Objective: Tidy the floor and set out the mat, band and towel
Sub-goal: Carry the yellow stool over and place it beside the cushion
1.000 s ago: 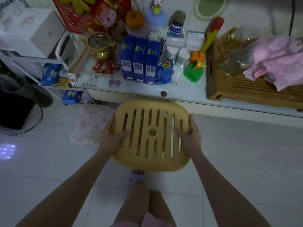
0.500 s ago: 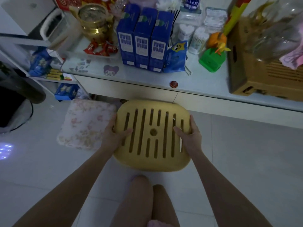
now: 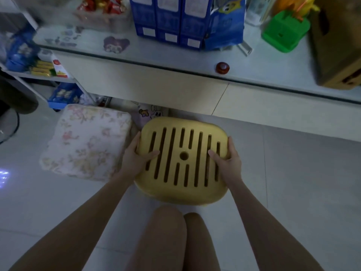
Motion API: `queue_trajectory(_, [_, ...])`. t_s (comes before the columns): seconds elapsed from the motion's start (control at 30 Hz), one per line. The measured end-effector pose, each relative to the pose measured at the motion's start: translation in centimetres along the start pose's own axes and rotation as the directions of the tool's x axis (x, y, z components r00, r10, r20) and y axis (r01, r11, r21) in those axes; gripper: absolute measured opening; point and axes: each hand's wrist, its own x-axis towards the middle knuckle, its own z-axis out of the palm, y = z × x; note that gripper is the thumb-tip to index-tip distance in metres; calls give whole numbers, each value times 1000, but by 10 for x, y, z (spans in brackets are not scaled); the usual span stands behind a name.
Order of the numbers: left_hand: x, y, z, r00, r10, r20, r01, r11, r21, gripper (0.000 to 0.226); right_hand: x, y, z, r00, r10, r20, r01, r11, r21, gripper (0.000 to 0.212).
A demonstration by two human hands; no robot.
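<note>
The yellow slatted stool [image 3: 183, 161] is held at centre, just above or on the tiled floor [image 3: 293, 182]; which of the two cannot be told. Its far edge lies at the near edge of the white table [image 3: 156, 61].

The left hand [image 3: 134, 159] grips the left rim and the right hand [image 3: 228, 161] grips the right rim. Each thumb lies on the slatted top, with the fingers wrapped round the edge.

Step in hand, as judged: clearing the floor by stowing the stool. The next move likely calls for a level push away, into the gap under the table. Keep clear of the floral cushion [image 3: 86, 141] just left of the stool, and of the cartoon-print item [image 3: 150, 112] under the table.

The mat, band and towel cannot be identified in view.

On the table stand three blue cartons [image 3: 166, 16], a green toy [image 3: 285, 30], a red cap [image 3: 222, 67] and a wooden box [image 3: 340, 45]. Carton labels are blurred, so no writing is legible.
</note>
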Motion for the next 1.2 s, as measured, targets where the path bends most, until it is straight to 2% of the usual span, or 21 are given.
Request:
queue_trajectory(0.27, [25, -28, 7, 1000, -13, -8, 13, 1000, -23, 103, 20, 25, 17, 1000, 15, -14, -15, 1000, 27, 88])
queue_trajectory(0.77, [41, -39, 4, 999, -33, -2, 33, 999, -38, 102, 29, 30, 29, 999, 43, -23, -42, 999, 17, 87])
queue_trajectory(0.83, [41, -38, 3, 999, -33, 0, 33, 999, -42, 100, 29, 29, 30, 999, 49, -22, -49, 999, 18, 87])
queue_trajectory(0.97, [43, -36, 4, 1000, -16, -5, 16, 999, -50, 80, 30, 27, 33, 998, 58, -20, -57, 998, 18, 88])
queue_trajectory(1.2, [37, -28, 4, 1000, -5, 4, 4, 999, 36, 75, 25, 20, 32, 997, 71, 4, -72, 997, 10, 89])
